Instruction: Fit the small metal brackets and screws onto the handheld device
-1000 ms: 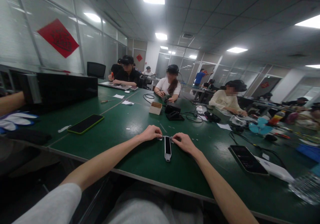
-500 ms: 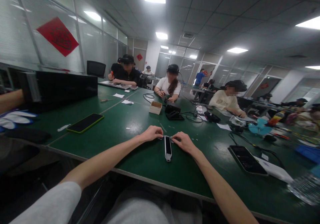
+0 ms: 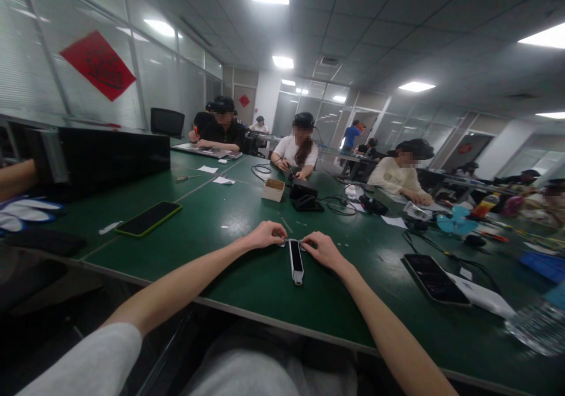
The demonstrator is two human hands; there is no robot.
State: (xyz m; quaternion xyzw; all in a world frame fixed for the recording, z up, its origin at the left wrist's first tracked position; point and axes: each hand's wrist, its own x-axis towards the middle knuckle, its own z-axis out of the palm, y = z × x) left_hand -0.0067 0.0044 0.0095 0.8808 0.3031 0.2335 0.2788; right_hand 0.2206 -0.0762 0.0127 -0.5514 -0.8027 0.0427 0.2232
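A slim white bar-shaped device with a long black face lies on the green table in front of me, its narrow end towards me. Left of its far end, my left hand is closed in a pinch on something small that I cannot make out. Across from it, my right hand also pinches with thumb and forefinger, close to the device's far right corner. Something small and pale shows at each set of fingertips; its kind is too small to tell. Both wrists hang low over the tabletop.
On the green table, a green-edged phone lies left and a dark phone right, near a clear plastic bottle. A small open box and a black stand stand ahead. Co-workers sit across the table.
The whole view has shifted slightly. Both hands keep their pinch beside the device's far end, and the device stays in place between them.
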